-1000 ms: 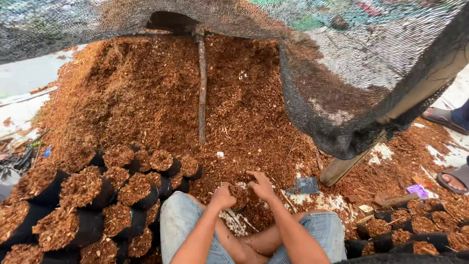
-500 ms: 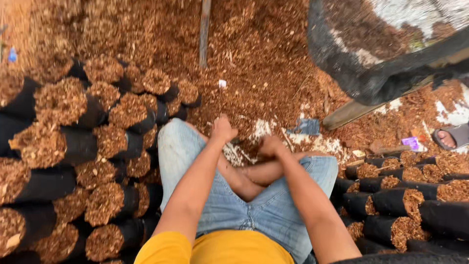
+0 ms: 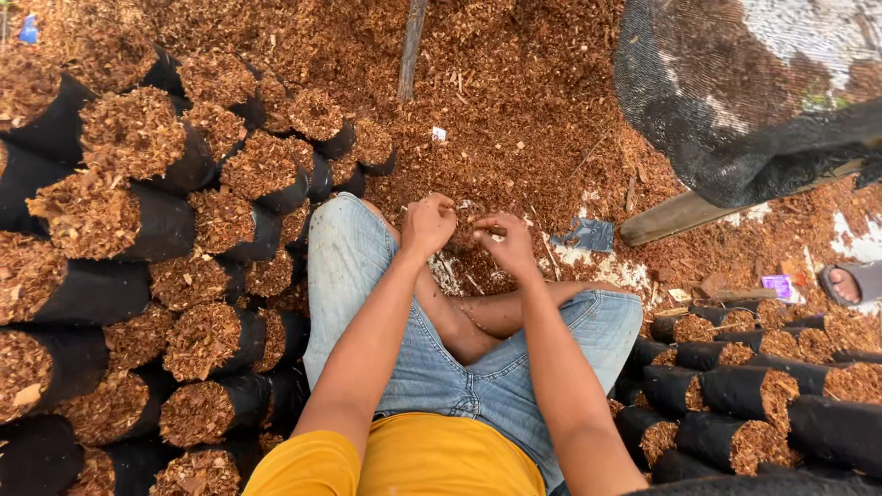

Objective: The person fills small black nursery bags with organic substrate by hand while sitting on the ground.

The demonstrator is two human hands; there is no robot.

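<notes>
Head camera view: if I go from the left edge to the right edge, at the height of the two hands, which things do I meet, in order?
Stacked black bags full of brown chips → left hand → right hand → blue scrap → wooden plank → another person's sandalled foot.

Loose reddish-brown wood shavings point(image 3: 514, 138) lie heaped on the ground before crossed legs.

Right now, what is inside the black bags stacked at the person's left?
The black bags lie on their sides, open mouths showing reddish-brown shredded bark or wood chips packed to the rim, like the loose chip pile ahead. The bags' opaque walls hide whatever lies deeper.
</notes>
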